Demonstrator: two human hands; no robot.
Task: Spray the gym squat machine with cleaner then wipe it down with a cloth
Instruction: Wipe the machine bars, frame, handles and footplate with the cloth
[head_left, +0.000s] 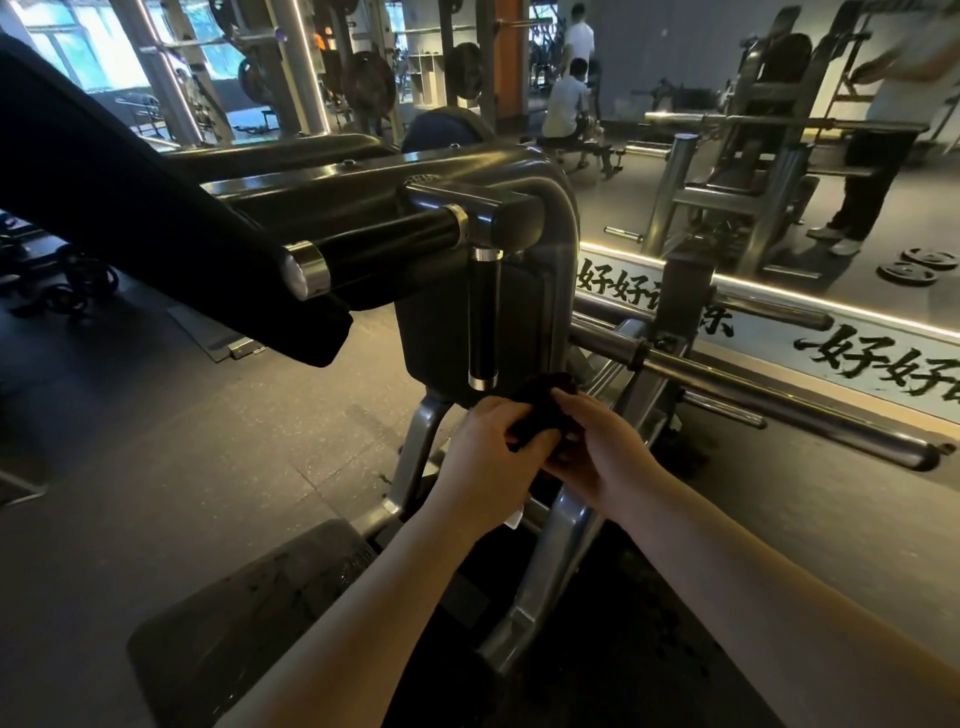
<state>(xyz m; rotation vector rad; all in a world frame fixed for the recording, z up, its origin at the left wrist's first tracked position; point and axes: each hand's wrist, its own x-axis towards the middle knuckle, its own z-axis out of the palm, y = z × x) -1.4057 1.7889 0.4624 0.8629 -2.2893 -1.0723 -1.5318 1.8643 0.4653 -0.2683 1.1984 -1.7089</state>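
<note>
Dark cloth bunched, just below vertical black handle of grey squat machine.

Both hands meet just below the squat machine shoulder pad. Left hand and right hand each grip a dark cloth bunched between them. Vertical black handle directly above. Mirror behind.

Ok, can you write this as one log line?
left hand: grips cloth | right hand: grips cloth | cloth: below vertical handle
</note>
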